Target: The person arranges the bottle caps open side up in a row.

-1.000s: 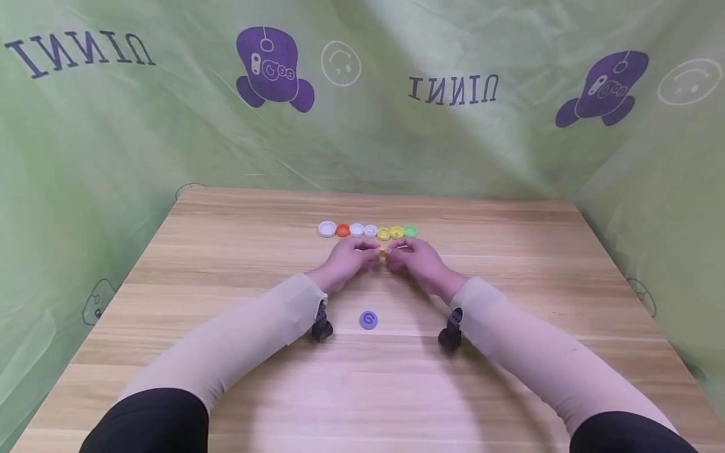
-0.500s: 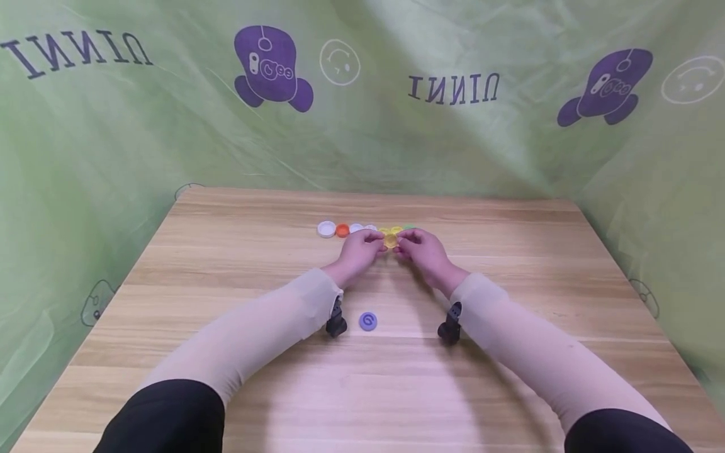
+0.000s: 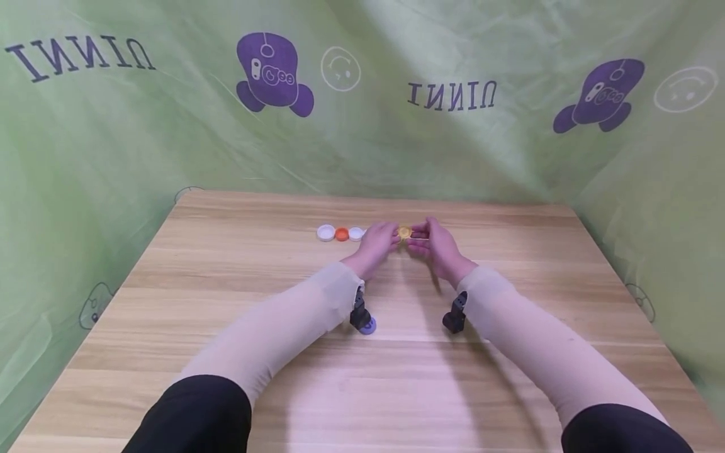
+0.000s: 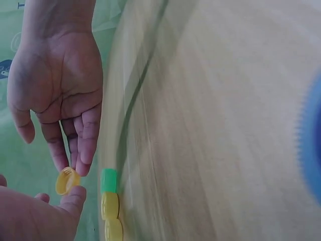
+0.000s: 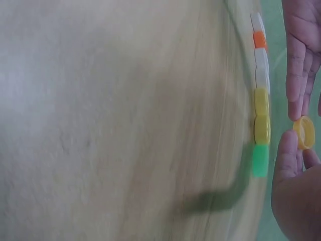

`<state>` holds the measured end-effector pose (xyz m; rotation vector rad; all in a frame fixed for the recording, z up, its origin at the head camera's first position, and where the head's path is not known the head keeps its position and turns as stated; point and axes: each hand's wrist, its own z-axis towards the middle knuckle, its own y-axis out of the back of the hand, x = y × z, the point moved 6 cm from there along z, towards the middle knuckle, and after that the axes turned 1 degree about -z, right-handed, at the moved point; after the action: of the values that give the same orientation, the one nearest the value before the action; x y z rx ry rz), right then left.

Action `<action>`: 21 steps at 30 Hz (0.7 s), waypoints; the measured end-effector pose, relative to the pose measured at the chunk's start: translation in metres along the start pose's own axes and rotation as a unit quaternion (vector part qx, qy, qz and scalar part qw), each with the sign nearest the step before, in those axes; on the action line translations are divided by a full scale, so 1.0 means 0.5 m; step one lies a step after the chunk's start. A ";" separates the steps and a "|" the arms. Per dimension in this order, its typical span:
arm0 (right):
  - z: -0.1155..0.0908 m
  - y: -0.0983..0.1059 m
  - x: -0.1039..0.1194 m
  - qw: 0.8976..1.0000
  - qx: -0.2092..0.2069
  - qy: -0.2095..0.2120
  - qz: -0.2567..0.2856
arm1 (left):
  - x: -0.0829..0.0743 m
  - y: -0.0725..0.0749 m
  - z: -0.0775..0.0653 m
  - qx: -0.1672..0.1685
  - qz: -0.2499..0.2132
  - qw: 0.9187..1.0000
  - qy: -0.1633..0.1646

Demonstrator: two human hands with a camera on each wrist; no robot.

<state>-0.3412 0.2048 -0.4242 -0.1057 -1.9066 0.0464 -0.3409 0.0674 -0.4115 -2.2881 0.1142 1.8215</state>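
A small yellow bottle cap point(image 3: 404, 233) is held up between the fingertips of both hands, raised above the table at the row's right end. My left hand point(image 3: 376, 246) presses it from the left with extended fingers. From the other side my right hand point(image 3: 443, 249) touches it with straight fingers, its thumb apart in the left wrist view. Below lies a row of caps: an orange cap point(image 5: 259, 39) among white ones, a yellow cap point(image 5: 262, 129), and a green cap point(image 5: 260, 160) at the end. The left hand hides part of this row in the head view.
A blue ribbed cap point(image 3: 369, 326) lies nearer on the wooden table point(image 3: 396, 390), partly covered by the left wrist camera point(image 3: 359, 313). Green printed cloth point(image 3: 362, 145) hangs behind and beside the table.
Both hands have carried the yellow cap rightward and slightly away, from in front of the row to its right end. The right hand's fingers have straightened. The left wrist camera now partly covers the blue cap.
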 end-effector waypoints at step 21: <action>0.027 0.072 0.002 0.999 -0.005 -0.030 -0.045 | 0.007 -0.086 0.041 0.063 0.015 0.998 0.028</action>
<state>-0.3523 0.2411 -0.4307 -0.0267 -1.9692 -0.0215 -0.3516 0.1138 -0.4142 -2.2623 0.2652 1.7117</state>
